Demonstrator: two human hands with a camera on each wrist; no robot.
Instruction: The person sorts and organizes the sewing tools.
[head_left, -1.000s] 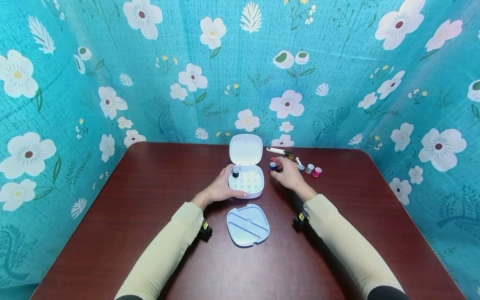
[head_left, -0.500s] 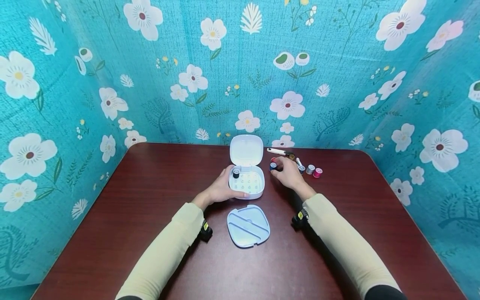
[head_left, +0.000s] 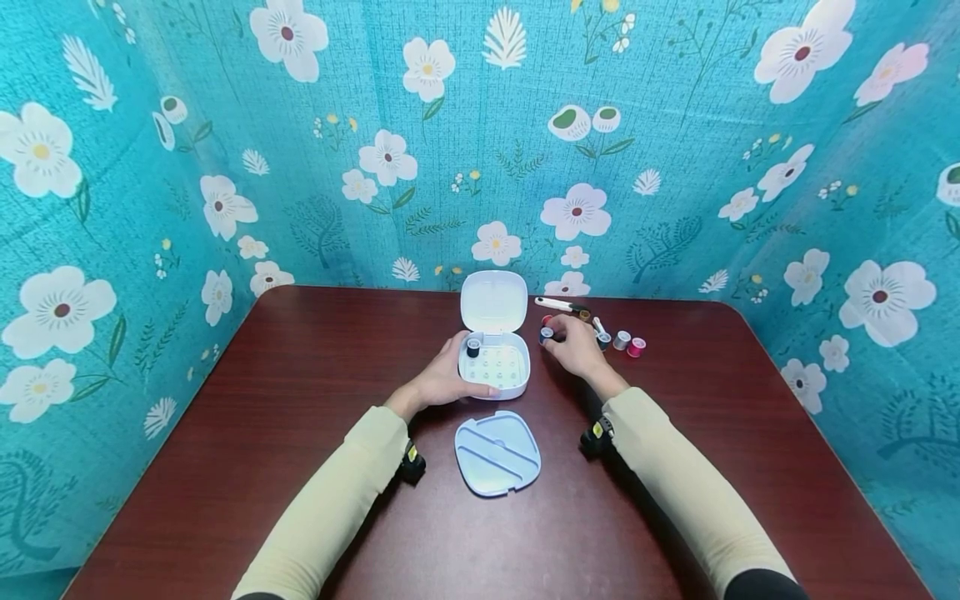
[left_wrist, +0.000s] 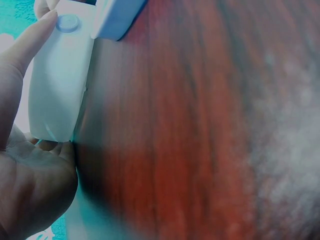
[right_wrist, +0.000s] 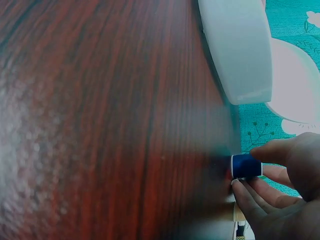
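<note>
A white sewing box (head_left: 512, 390) stands with its lid (head_left: 494, 302) raised at the back. Inside, a black thread spool (head_left: 473, 348) stands in the far left corner, above a floor with rows of small pegs. My left hand (head_left: 442, 373) grips the box by its left side, thumb along the front wall, as the left wrist view also shows. To the right of the box, my right hand (head_left: 579, 348) pinches a dark blue thread spool (right_wrist: 246, 166) between thumb and fingers, close to the tabletop. A red spool (head_left: 547, 320) shows just behind that hand, partly hidden.
A pale blue divided tray (head_left: 498, 454) lies in front of the box. Beyond and right of my right hand are a white-and-black seam ripper-like tool (head_left: 558, 304), a brown spool (head_left: 584, 315), a dark teal spool (head_left: 603, 340), a grey spool (head_left: 622, 340) and a pink spool (head_left: 637, 347).
</note>
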